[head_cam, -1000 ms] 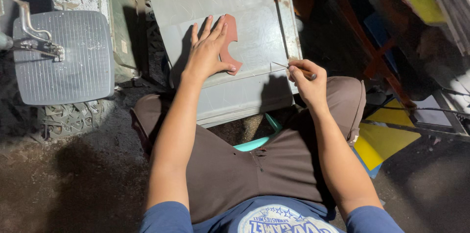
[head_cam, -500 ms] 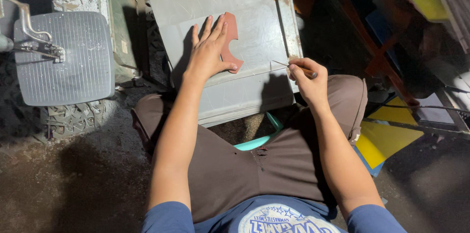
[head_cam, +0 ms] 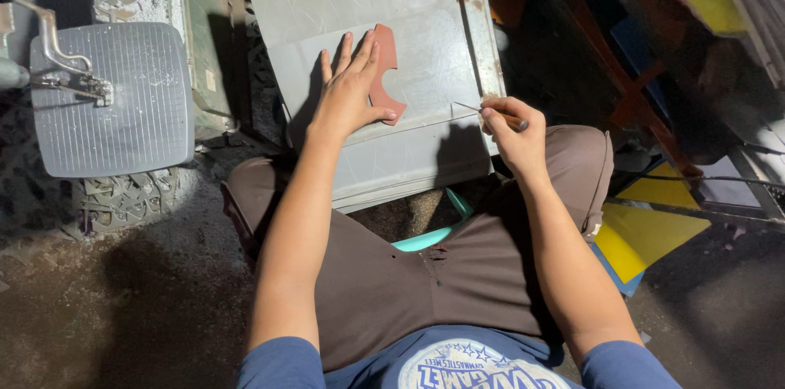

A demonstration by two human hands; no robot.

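Observation:
A grey flat sheet [head_cam: 392, 13] lies on a stack of similar sheets across my knees. My left hand [head_cam: 350, 87] presses flat on a reddish-brown cut-out template [head_cam: 384, 70] that rests on the sheet. My right hand [head_cam: 509, 129] grips a thin pointed scribing tool [head_cam: 478, 109], its tip touching the sheet to the right of the template, near a scratched line.
A ribbed grey metal plate with a bent handle [head_cam: 110, 99] stands at the left. Yellow sheets [head_cam: 646, 230] lie on the floor at the right, with dark frames and clutter beyond. A teal seat edge [head_cam: 437, 234] shows between my legs. Dusty ground lies at the lower left.
Both hands stay almost where they were; the right hand with the tool has shifted only slightly along the sheet.

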